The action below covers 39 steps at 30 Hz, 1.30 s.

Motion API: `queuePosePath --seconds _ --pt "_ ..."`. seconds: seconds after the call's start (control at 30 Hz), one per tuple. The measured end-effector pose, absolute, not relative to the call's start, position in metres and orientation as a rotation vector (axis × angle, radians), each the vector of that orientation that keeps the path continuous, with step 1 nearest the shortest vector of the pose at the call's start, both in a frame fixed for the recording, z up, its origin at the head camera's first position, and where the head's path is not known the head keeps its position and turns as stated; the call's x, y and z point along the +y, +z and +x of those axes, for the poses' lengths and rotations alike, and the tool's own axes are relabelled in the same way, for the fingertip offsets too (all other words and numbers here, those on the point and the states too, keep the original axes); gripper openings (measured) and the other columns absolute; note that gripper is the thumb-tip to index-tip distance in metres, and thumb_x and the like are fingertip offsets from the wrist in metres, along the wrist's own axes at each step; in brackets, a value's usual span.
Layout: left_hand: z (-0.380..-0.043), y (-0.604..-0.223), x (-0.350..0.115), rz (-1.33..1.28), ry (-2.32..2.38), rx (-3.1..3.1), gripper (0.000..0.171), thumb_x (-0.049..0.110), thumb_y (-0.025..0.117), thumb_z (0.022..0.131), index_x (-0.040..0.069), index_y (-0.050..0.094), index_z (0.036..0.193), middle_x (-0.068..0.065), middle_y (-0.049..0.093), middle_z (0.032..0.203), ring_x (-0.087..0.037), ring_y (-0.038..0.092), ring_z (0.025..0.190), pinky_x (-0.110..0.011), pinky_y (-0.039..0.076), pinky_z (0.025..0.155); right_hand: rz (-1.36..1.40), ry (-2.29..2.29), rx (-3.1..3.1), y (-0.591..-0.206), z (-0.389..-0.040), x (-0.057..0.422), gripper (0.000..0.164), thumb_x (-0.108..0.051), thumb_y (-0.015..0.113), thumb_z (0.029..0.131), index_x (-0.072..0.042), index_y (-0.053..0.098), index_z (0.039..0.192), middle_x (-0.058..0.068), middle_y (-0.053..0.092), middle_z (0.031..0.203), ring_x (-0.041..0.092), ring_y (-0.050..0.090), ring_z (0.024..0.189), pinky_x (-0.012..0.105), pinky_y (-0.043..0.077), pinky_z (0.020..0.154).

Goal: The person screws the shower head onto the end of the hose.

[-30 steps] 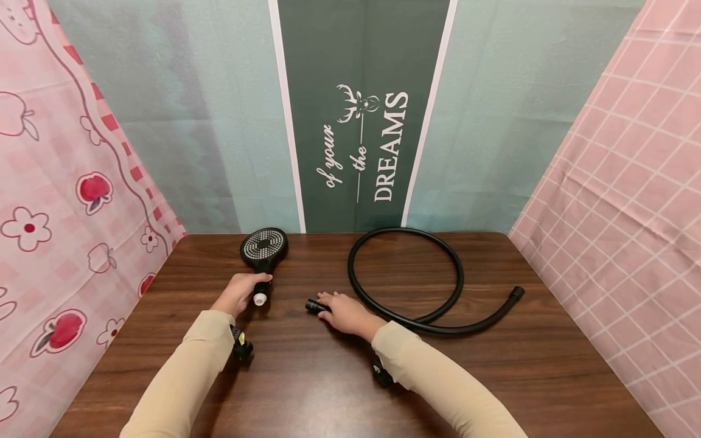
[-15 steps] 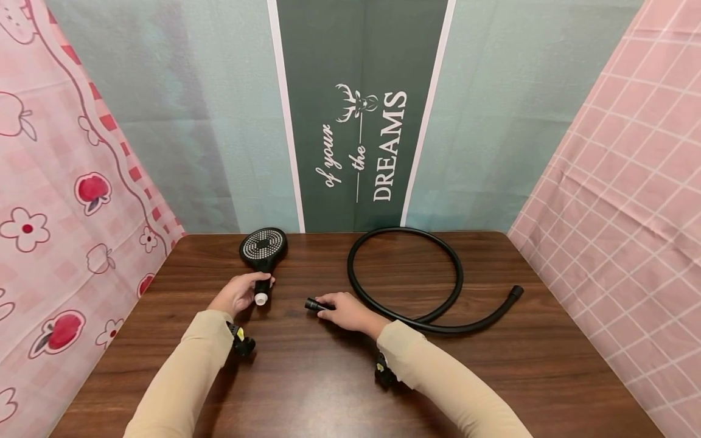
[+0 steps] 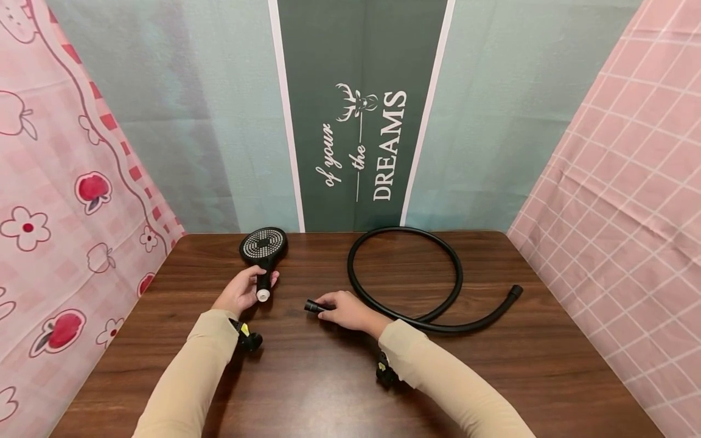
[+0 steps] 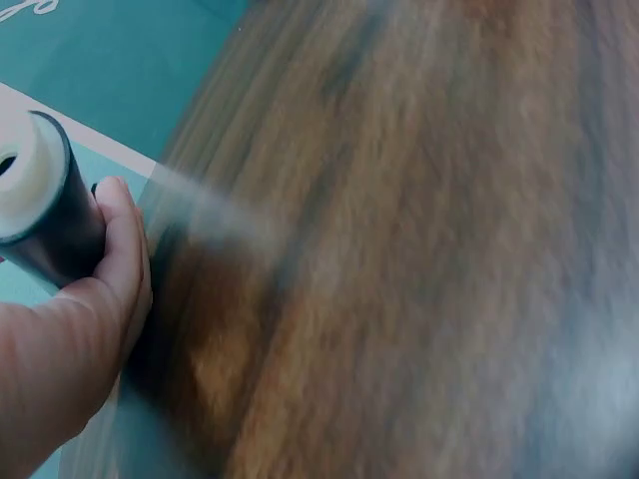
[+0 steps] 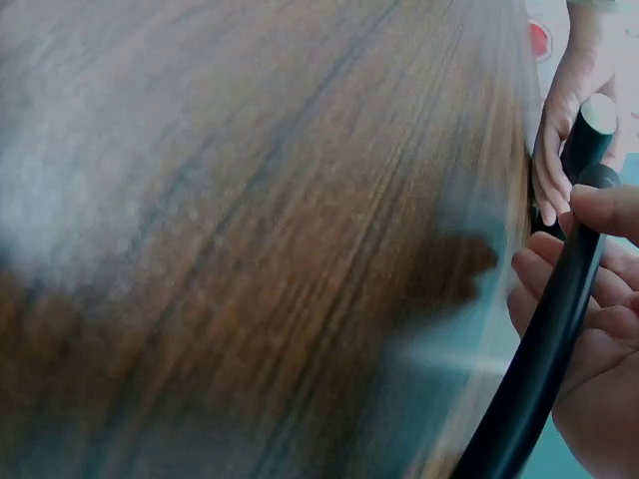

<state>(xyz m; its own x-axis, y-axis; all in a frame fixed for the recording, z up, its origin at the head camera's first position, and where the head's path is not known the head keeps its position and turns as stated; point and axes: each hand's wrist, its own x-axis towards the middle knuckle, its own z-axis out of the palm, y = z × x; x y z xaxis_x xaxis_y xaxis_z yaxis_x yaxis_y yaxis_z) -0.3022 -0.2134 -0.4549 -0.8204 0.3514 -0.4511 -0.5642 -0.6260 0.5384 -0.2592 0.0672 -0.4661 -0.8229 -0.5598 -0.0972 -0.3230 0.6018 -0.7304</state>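
My left hand grips the handle of a black shower head, thumb on top and fingers underneath. Its round spray face points up, and the white threaded end faces me. In the left wrist view that white end shows a hole at its centre, with my fingers curled behind the black handle. To the right, my right hand pinches a black shower hose just behind its end fitting. The right wrist view shows the hose running between thumb and fingers across the palm.
The hose lies in one large loop at the back right of the brown wooden table, its other end fitting pointing toward the right. Behind the table hangs a printed green cloth. Pink cloths flank both sides.
My left hand has shifted slightly right, its fingers now further round the handle, and the white end has tipped up a little. My right fingers have gone from lying over the hose to pinching it.
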Motion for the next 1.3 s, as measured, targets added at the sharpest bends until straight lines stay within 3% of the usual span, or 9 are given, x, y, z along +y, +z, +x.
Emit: queuePosePath --seconds 0.17,0.37,0.57,0.77,0.9,1.07,1.3 --pt "-0.311 -0.459 -0.211 -0.51 2.451 0.845 0.039 0.005 0.056 0.097 0.007 0.033 0.129 -0.013 0.061 0.099 -0.017 0.069 0.089 -0.02 0.059 0.089 -0.712 -1.058 2.503 -0.465 -0.259 0.068 0.024 -0.015 0.069 0.093 -0.007 0.071 0.115 0.004 0.075 0.107 0.006 0.057 0.082 0.022 0.049 0.078" --pt "-0.324 -0.476 -0.215 -0.378 2.443 0.722 0.037 -0.005 0.073 0.084 0.003 0.048 0.11 -0.016 0.065 0.091 -0.02 0.07 0.083 -0.025 0.063 0.077 -0.679 -1.107 2.461 -0.46 -0.259 0.067 0.024 -0.012 0.07 0.091 -0.003 0.072 0.113 0.005 0.076 0.1 0.005 0.057 0.075 0.017 0.047 0.068" --pt "-0.317 -0.468 -0.209 -0.472 2.421 0.784 0.028 0.004 0.059 0.097 0.005 0.042 0.119 -0.014 0.067 0.094 -0.018 0.071 0.088 -0.022 0.059 0.088 -0.595 -1.241 2.342 -0.455 -0.259 0.066 0.024 -0.007 0.068 0.089 -0.002 0.072 0.112 0.006 0.077 0.097 0.002 0.061 0.075 0.015 0.05 0.066" --pt "-0.317 -0.467 -0.209 -0.393 2.399 0.814 0.015 0.006 0.046 0.103 0.003 0.042 0.117 -0.014 0.067 0.094 -0.019 0.07 0.089 -0.022 0.057 0.095 -0.532 -1.369 2.222 -0.454 -0.26 0.067 0.027 -0.001 0.064 0.089 0.006 0.067 0.115 0.016 0.075 0.097 0.01 0.07 0.083 0.026 0.062 0.077" --pt "-0.32 -0.467 -0.208 -0.363 2.392 0.836 0.018 0.006 0.044 0.104 0.001 0.039 0.119 -0.015 0.067 0.095 -0.021 0.071 0.09 -0.026 0.058 0.094 -0.505 -1.404 2.187 -0.454 -0.261 0.066 0.027 0.0 0.064 0.09 0.007 0.066 0.115 0.017 0.074 0.095 0.013 0.071 0.084 0.031 0.063 0.078" --pt "-0.32 -0.468 -0.203 -0.351 2.414 0.922 0.016 0.005 0.045 0.103 -0.002 0.041 0.117 -0.013 0.068 0.095 -0.019 0.072 0.091 -0.027 0.056 0.098 -0.497 -1.427 2.186 -0.454 -0.262 0.065 0.025 -0.004 0.071 0.087 0.006 0.069 0.11 0.011 0.074 0.09 0.009 0.069 0.077 0.027 0.063 0.074" --pt "-0.318 -0.469 -0.192 -0.329 2.47 1.059 0.015 0.005 0.045 0.103 -0.001 0.044 0.117 -0.008 0.069 0.091 -0.013 0.072 0.087 -0.023 0.059 0.089 -0.482 -1.507 2.214 -0.463 -0.262 0.062 0.021 -0.01 0.076 0.086 0.004 0.072 0.101 0.012 0.075 0.086 0.01 0.069 0.071 0.03 0.064 0.069"
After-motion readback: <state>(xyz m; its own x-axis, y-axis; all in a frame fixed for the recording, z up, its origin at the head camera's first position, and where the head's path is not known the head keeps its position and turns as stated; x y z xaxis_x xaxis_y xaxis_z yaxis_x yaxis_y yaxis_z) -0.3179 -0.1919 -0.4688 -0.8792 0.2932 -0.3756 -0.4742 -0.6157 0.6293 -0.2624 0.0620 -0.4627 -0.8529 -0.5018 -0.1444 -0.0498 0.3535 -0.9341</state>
